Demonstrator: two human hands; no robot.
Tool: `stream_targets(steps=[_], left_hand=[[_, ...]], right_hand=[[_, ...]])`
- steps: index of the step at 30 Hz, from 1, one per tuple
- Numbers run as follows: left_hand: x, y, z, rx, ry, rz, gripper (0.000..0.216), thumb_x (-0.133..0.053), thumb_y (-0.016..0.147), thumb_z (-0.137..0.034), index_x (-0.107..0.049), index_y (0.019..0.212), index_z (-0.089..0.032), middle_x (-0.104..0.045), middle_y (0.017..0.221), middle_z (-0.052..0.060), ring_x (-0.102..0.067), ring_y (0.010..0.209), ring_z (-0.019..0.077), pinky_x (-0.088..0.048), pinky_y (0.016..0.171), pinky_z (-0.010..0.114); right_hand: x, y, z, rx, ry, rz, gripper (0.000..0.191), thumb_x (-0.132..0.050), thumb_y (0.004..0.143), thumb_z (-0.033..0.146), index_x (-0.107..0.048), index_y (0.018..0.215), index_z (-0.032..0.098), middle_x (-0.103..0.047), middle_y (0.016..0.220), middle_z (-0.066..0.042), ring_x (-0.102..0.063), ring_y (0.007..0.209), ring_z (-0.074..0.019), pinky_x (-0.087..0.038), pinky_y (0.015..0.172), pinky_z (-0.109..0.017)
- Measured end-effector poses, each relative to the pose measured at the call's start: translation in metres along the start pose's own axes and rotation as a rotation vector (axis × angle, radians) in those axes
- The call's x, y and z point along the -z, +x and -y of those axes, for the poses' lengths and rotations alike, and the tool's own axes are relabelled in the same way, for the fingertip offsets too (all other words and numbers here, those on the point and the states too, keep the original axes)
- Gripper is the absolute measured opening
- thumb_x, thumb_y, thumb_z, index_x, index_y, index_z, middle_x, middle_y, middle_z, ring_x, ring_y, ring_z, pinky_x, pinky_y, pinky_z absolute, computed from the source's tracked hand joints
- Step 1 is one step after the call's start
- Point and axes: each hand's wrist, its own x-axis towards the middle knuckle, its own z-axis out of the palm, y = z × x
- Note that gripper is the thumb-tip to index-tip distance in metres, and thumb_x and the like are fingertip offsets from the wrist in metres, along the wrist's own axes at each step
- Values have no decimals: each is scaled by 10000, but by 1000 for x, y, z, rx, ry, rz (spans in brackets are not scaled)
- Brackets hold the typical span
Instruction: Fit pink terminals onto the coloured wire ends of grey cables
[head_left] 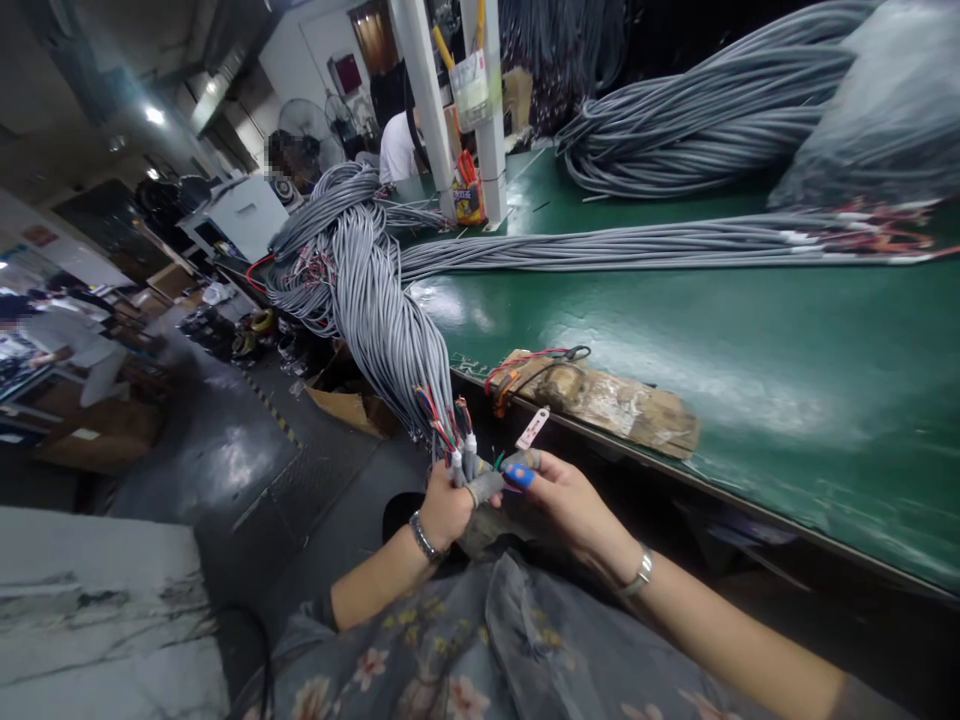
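A thick bundle of grey cables (pixel 379 310) hangs off the green table's left edge down to my lap. My left hand (pixel 444 510) is closed round the stripped cable ends (pixel 459 455), whose red, blue and green wires stick up. My right hand (pixel 559 490) sits just to the right, its taped fingertips pinching at the same wire ends; a blue cap covers one fingertip. Both wrists wear metal bracelets.
A worn wooden block (pixel 600 398) with red wires and a small tag lies on the green table (pixel 750 340) edge. More grey cable bundles (pixel 675 240) lie across the table. Other people work at the back left. A white surface (pixel 97 610) stands at lower left.
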Motion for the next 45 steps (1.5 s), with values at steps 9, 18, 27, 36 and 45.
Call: stream_targets(steps=[9,18,27,36,45], left_hand=[[-7,1,-13,63,-83,-79,334,-740,681,-413,-623,505,-155,-613,483,27,-575,500,144,-472,588,285],[-8,8,-30,244,-231,-9,323,-809,499,-367,-571,488,-150,-537,390,-2,-524,400,127,-428,486,265],[-7,22,-36,317,-211,173,336,-811,489,-359,-562,452,-138,-525,381,8,-504,374,112,-408,465,250],[-7,30,-36,395,-187,266,304,-792,480,-346,-571,460,-138,-512,366,-4,-473,345,100,-406,436,241],[-10,32,-34,407,-148,277,284,-780,497,-329,-568,457,-144,-504,360,-8,-442,331,88,-402,427,241]], right_hand=[[7,-7,4,7,7,-4,447,-863,470,537,-624,583,177,-581,541,17,-406,507,-89,-307,514,-249],[33,12,-3,-14,179,37,505,-752,591,668,-688,723,185,-604,652,-7,-464,542,-105,-405,522,-249],[26,24,6,233,-68,-100,526,-697,617,713,-605,597,195,-502,514,22,-381,490,-114,-345,490,-266],[23,34,0,103,218,55,579,-689,580,752,-680,752,200,-620,664,-19,-519,606,-160,-444,584,-293],[21,34,-2,46,324,64,474,-760,595,653,-662,687,198,-635,676,-24,-546,648,-181,-469,676,-338]])
